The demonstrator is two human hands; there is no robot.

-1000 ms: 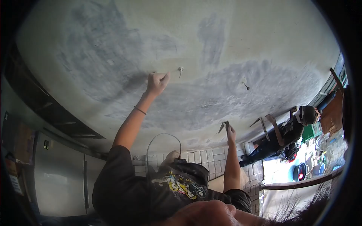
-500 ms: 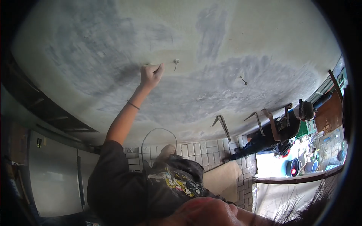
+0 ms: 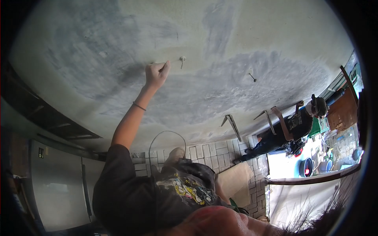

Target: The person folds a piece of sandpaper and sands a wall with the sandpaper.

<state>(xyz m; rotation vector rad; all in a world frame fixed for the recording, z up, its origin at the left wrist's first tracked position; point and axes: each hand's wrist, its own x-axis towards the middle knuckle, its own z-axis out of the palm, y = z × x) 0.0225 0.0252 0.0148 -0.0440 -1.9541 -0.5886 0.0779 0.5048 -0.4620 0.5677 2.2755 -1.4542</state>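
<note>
My left hand [image 3: 156,74] is raised against a grey-patched plaster wall [image 3: 185,90], its fingers curled into a fist. Anything inside the fist is hidden from this side. A dark band [image 3: 139,106] circles the wrist. Just right of the knuckles, a small pale fitting [image 3: 182,59] with a short hanging end sticks out of the wall. My right hand does not show; a bit of my right forearm [image 3: 222,194] appears beside my dark shirt [image 3: 177,185], near a small green edge [image 3: 233,203].
A co-worker in a cap [image 3: 287,126] stands at the right, hands at the wall. Metal brackets [image 3: 234,128] and a thin rod [image 3: 252,77] jut from the wall. A grey fridge-like cabinet [image 3: 59,188] stands left; a cardboard sheet [image 3: 236,181] lies on the brick floor [image 3: 216,151].
My left fist stays at nearly the same spot on the wall, with the view shifted slightly. A forearm part and a green edge now show beside my shirt. The co-worker's cap has turned.
</note>
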